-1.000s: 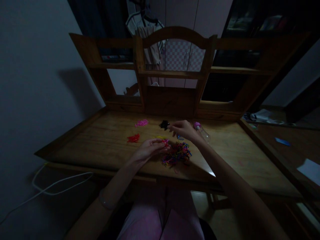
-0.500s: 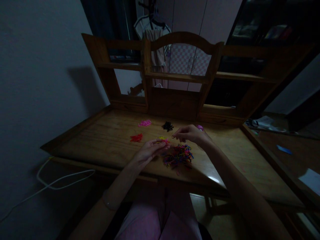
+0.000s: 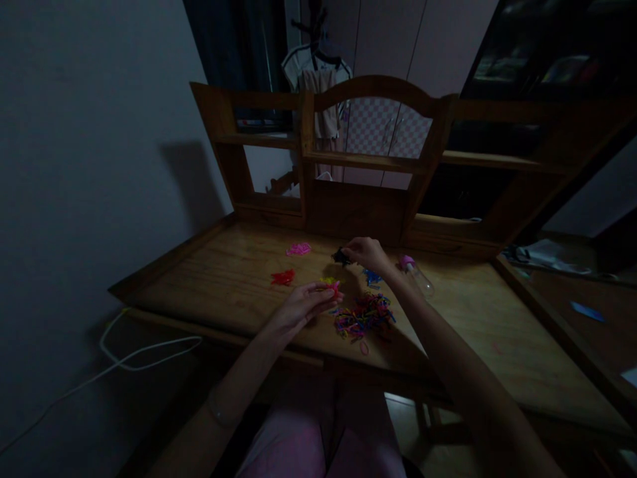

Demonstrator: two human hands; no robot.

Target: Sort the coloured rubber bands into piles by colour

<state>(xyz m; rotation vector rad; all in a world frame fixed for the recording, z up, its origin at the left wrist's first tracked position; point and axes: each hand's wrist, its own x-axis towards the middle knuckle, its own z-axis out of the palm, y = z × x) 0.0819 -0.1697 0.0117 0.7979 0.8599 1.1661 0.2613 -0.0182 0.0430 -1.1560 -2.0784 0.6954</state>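
Observation:
My left hand (image 3: pixel 302 305) is closed over the desk, its fingertips pinching a few red and pink rubber bands (image 3: pixel 334 288). At the small black rubber band pile (image 3: pixel 341 257), my right hand (image 3: pixel 369 253) has its thumb and fingers pressed together on a black band, which they partly hide. Below both hands spreads a mixed heap of coloured rubber bands (image 3: pixel 365 317). Yellow bands (image 3: pixel 328 280) lie just beyond my left fingertips. A blue pile (image 3: pixel 371 277) sits under my right wrist. Farther left are a red pile (image 3: pixel 283 277) and a pink pile (image 3: pixel 298 249).
A clear bottle with a pink top (image 3: pixel 421 280) lies right of my right forearm. One pink band (image 3: pixel 364 348) rests near the desk's front edge. A wooden shelf unit (image 3: pixel 358 159) rises along the back of the desk (image 3: pixel 209 279). A white cable (image 3: pixel 149 345) hangs at left.
My right hand drew back from the black pile, holding a small dark loop, then returned to it. My left hand stays near the heap with its bands. The view has shifted slightly.

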